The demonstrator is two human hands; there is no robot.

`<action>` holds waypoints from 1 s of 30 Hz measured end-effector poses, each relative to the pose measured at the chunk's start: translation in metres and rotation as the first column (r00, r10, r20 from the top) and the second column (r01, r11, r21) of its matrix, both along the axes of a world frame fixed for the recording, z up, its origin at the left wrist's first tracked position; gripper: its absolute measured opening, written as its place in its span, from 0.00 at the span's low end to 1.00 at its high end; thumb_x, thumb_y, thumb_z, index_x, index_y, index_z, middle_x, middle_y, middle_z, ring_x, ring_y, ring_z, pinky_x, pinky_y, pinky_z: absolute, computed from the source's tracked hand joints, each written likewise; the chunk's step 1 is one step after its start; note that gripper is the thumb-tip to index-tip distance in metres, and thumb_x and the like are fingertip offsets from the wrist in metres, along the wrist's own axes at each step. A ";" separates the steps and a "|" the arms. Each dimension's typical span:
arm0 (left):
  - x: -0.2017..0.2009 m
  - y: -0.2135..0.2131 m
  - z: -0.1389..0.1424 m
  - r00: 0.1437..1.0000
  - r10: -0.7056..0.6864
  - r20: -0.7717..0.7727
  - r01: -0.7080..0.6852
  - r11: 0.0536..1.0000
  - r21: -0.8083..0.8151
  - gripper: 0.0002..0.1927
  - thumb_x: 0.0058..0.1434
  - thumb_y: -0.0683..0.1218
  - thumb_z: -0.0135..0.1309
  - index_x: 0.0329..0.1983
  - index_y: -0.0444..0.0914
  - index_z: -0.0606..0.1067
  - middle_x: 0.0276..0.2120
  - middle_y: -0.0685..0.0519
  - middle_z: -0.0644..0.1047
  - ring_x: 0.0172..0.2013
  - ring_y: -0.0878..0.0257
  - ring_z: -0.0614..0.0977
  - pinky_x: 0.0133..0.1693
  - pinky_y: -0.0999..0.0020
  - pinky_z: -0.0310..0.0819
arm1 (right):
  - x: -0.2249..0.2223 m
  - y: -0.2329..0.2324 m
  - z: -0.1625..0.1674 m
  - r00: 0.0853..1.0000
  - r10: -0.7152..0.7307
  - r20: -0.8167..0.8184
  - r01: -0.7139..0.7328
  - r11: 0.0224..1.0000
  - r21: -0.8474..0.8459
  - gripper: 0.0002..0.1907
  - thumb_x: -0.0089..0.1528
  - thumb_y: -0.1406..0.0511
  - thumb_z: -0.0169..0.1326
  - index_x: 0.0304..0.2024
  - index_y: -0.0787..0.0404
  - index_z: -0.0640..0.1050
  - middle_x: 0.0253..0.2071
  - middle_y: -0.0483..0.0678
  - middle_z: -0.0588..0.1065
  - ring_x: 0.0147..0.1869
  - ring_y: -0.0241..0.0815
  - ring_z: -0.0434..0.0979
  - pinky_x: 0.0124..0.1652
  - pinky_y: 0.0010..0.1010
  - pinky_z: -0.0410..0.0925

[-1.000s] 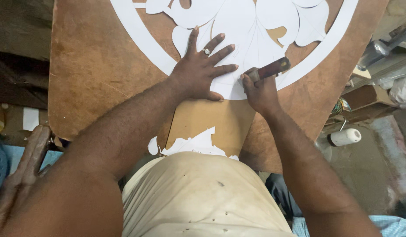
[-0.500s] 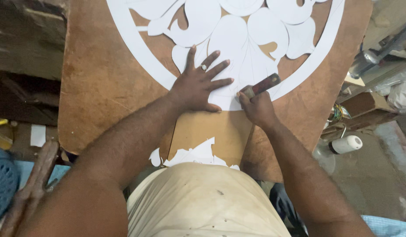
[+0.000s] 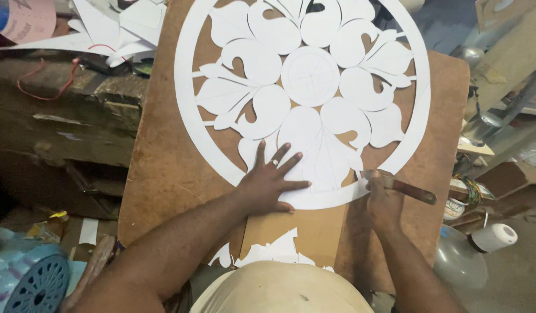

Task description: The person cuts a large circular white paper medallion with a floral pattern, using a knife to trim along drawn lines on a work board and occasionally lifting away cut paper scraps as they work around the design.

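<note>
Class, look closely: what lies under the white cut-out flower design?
The white flower design lies on a brown board, showing through its gaps. The left hand covers part; whatever is under the board is hidden.

left hand [image 3: 268, 186]: bare, no glove, a thin pale metal ring on one of the middle fingers
right hand [image 3: 382, 204]: bare, no glove, no ring that shows
forearms: both bare up to the bottom edge of the view, no sleeve, watch or band on either wrist
garment: plain beige cloth across the lap at the lower middle, smooth, with a small dark speck or two on it
upper body: out of view, so whether a shirt is worn cannot be told
</note>
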State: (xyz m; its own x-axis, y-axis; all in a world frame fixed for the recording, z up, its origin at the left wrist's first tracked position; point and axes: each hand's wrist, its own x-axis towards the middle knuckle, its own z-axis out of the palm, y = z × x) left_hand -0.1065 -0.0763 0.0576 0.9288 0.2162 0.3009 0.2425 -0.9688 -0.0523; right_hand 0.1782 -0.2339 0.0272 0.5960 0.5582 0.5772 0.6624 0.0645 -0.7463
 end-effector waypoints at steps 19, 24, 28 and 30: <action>-0.005 -0.022 0.012 0.998 -0.002 -0.065 0.001 1.000 -0.005 0.42 0.47 0.63 0.67 0.68 0.66 0.67 0.76 0.41 0.47 0.75 0.36 0.39 0.61 0.14 0.28 | 0.060 -0.032 0.016 0.640 0.242 -0.729 -0.078 0.965 0.252 0.17 0.77 0.54 0.50 0.54 0.61 0.75 0.45 0.44 0.75 0.45 0.39 0.74 0.42 0.33 0.67; -0.004 -0.013 0.028 0.986 0.023 -0.168 -0.019 0.999 0.028 0.47 0.43 0.61 0.69 0.69 0.67 0.65 0.78 0.52 0.47 0.76 0.43 0.39 0.63 0.15 0.24 | 0.033 -0.076 -0.008 0.892 -0.059 -0.448 0.004 0.992 -0.123 0.26 0.79 0.51 0.40 0.55 0.67 0.76 0.42 0.53 0.77 0.45 0.44 0.75 0.45 0.35 0.70; 0.005 0.009 0.053 0.960 0.060 -0.273 -0.011 0.984 0.180 0.51 0.42 0.60 0.71 0.71 0.66 0.63 0.78 0.55 0.47 0.77 0.48 0.42 0.64 0.18 0.21 | 0.010 -0.105 -0.034 0.984 -0.178 -0.024 0.138 0.832 -0.537 0.24 0.75 0.55 0.35 0.60 0.60 0.76 0.36 0.54 0.81 0.38 0.46 0.80 0.43 0.36 0.71; 0.013 0.025 0.066 0.945 0.141 -0.296 -0.064 0.965 0.253 0.49 0.44 0.60 0.70 0.71 0.67 0.62 0.78 0.55 0.47 0.76 0.49 0.42 0.64 0.20 0.20 | -0.001 -0.104 -0.051 0.779 -0.081 -0.622 -0.065 0.976 -0.208 0.21 0.72 0.54 0.44 0.57 0.62 0.76 0.37 0.52 0.78 0.39 0.44 0.76 0.40 0.35 0.69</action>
State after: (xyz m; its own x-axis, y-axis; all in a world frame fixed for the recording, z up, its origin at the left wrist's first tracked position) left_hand -0.0933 -0.0515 0.1238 0.9603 0.2730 0.0571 0.2746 -0.8895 -0.3651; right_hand 0.1777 -0.3376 -0.0240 0.7880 0.6136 -0.0513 0.0458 -0.1415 -0.9889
